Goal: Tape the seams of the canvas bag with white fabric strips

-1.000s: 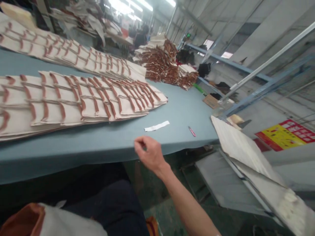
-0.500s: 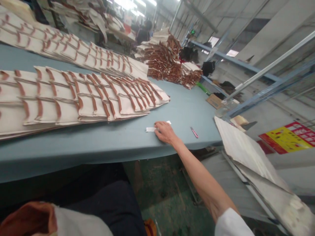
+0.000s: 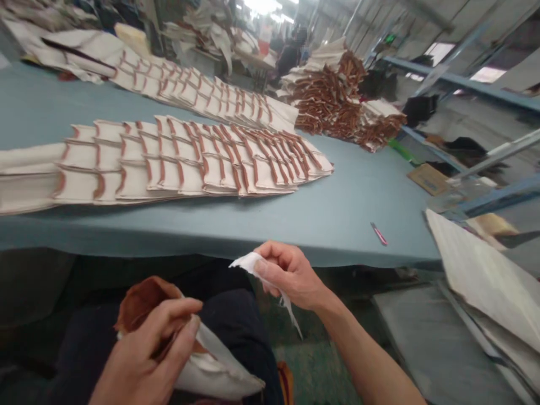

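Over the dark-clothed lap, my left hand (image 3: 147,351) has its fingers and thumb closed on a white fabric piece (image 3: 223,374) with a brown lining (image 3: 143,301). That piece lies folded, its brown end opening upward, and part of it is hidden behind the hand. To the right, just in front of the table edge, my right hand (image 3: 291,275) pinches a crumpled white cloth strip (image 3: 247,261). A thin frayed end of the strip dangles below the palm. The two hands are apart.
A blue-covered table (image 3: 350,208) bears overlapping rows of white, brown-edged fabric pieces (image 3: 189,163). Behind stands a tall brown-and-white stack (image 3: 333,95). A small pink-handled tool (image 3: 378,233) lies near the right end, beside a leaning pale board (image 3: 485,281).
My right hand has lifted the white strip off the table and drawn it back toward the lap. My left hand has come into view on the fabric piece. The view has turned left.
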Motion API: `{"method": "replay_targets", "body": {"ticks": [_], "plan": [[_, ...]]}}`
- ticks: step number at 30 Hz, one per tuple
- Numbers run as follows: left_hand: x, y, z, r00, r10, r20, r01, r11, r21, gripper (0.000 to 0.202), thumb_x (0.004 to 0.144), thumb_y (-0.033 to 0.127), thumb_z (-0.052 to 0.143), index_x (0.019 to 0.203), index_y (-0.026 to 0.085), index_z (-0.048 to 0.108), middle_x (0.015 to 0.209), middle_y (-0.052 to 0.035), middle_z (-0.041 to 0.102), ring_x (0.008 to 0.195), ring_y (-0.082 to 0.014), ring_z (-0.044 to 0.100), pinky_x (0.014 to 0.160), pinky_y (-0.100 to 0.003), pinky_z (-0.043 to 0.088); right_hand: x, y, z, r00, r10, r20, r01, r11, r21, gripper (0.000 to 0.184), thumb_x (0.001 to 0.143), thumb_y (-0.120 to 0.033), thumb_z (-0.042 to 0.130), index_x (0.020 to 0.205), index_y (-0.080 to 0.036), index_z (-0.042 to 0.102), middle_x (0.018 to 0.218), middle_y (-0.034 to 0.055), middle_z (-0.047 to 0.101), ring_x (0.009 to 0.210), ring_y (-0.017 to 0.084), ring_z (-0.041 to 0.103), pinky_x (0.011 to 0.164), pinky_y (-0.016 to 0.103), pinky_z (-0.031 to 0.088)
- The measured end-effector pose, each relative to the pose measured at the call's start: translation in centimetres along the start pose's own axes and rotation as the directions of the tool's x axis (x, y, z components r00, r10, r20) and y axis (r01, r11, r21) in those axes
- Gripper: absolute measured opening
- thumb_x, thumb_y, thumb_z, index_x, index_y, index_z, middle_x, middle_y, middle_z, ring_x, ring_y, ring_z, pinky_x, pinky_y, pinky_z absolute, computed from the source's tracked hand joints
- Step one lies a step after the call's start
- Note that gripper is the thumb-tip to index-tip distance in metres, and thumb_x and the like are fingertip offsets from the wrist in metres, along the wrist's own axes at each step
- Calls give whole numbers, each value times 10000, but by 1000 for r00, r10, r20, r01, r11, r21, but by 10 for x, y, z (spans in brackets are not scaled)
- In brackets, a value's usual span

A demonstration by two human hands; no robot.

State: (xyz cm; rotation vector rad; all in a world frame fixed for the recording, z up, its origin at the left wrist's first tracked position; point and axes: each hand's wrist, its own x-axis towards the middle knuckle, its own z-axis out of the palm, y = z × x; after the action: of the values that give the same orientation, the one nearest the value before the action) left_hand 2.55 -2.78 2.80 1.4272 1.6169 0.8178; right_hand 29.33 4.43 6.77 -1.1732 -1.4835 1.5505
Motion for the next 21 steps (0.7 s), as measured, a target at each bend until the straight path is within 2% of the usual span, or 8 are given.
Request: {"method": "replay_targets", "body": {"ticks": [1,3,6,9,13,18,21], "plan": [[-2,10,1,995,-62,80,68,994,-81,351,961,602,720,1009,269,817,735,14,832,639,-211,799,622,-245,593,-2,-2,15,999,-1,39,-3,994,113,549,966,-742,763,1017,-203,675,610,-75,558,459,76,427,450,202,361],[-4,26,1,976,-134,170,171,960,-224,371,943,601,717,998,250,825,655,16,793,602,-214,771,623,-260,601,-5,-3,41,995,-12,101,-14,967,256,526,960,-705,814,1024,-201,676,603,-90,540,446,59,400,432,184,333],[-8,33,-6,957,-158,243,246,885,-395,372,887,570,786,1028,229,830,730,10,803,624,-224,775,627,-290,649,-8,-4,68,983,-8,186,-51,950,309,512,979,-678,819,1071,-191,691,582,-107,506,437,48,377,415,167,307],[-18,28,-16,952,-125,279,251,841,-480,394,862,575,835,1019,215,820,754,-3,806,625,-235,779,583,-296,655,-13,-3,85,966,50,252,-122,953,276,561,975,-716,805,1090,-177,699,600,-99,519,461,50,410,429,162,336],[-34,24,-26,980,-160,118,198,854,-480,383,878,581,810,900,200,785,663,-2,752,570,-197,716,549,-259,586,-18,-4,96,957,123,261,-182,959,215,622,948,-773,795,1049,-167,696,622,-90,527,480,49,418,441,167,337],[-38,27,-33,974,-227,-6,203,880,-430,346,882,532,760,768,206,732,608,9,713,539,-143,619,534,-220,451,-21,-3,101,947,170,273,-210,970,125,588,976,-750,762,1044,-169,703,619,-87,526,488,63,413,456,191,320],[-37,30,-34,971,-227,-82,171,887,-430,334,877,487,740,690,215,691,582,32,665,525,-119,564,523,-213,400,-20,-3,100,934,184,307,-208,977,45,550,992,-720,738,1025,-172,712,674,-64,559,525,78,426,491,217,337]]}}
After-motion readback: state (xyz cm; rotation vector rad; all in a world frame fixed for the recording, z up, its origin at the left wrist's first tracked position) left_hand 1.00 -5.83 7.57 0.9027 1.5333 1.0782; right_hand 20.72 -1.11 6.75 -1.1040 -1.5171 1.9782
